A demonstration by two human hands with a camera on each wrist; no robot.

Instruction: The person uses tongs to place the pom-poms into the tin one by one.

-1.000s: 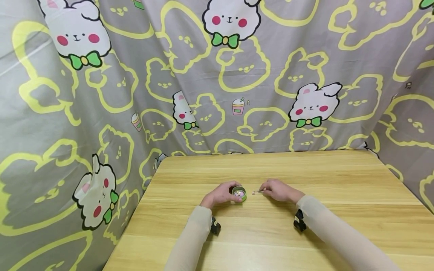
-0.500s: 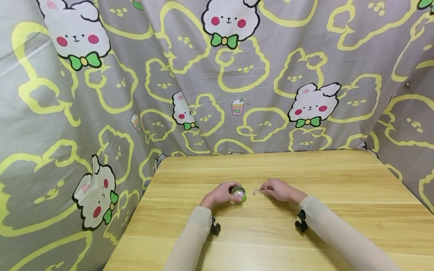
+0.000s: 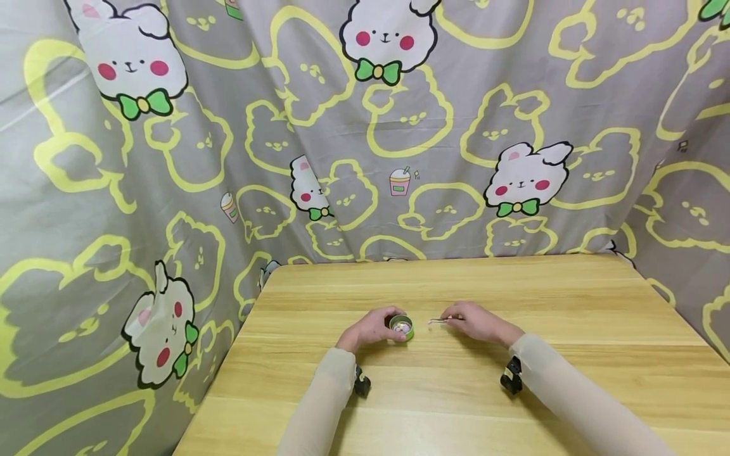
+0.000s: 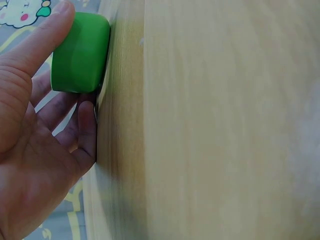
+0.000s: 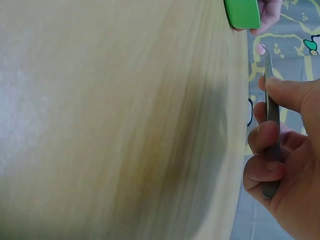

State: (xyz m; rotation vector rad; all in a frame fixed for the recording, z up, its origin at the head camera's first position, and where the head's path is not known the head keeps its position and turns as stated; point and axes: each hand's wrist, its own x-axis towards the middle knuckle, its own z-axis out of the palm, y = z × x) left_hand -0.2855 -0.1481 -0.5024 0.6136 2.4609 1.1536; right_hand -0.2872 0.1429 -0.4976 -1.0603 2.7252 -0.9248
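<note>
My left hand (image 3: 372, 327) grips a small round green tin (image 4: 82, 55) on the table, thumb on the near side and fingers round the far side. Inside the tin, small pinkish-white pieces (image 3: 402, 327) show in the head view. A short way to the right, my right hand (image 3: 476, 321) holds bent-tip metal tweezers (image 5: 272, 125) between thumb and curled fingers. Their tips point left, towards the tin. At the tips sits a small pale pink piece (image 5: 260, 48), raised above the table surface in the right wrist view.
Both hands work over a light wood-grain table (image 3: 445, 405). A grey curtain (image 3: 365, 209) with cartoon prints hangs behind it and along its sides. Dark wrist cameras, such as the right one (image 3: 511, 375), hang below the sleeves.
My right hand has shifted slightly to the right, and the tweezer tips with the pink piece are a little farther from the tin. My left hand and the tin have stayed in place.
</note>
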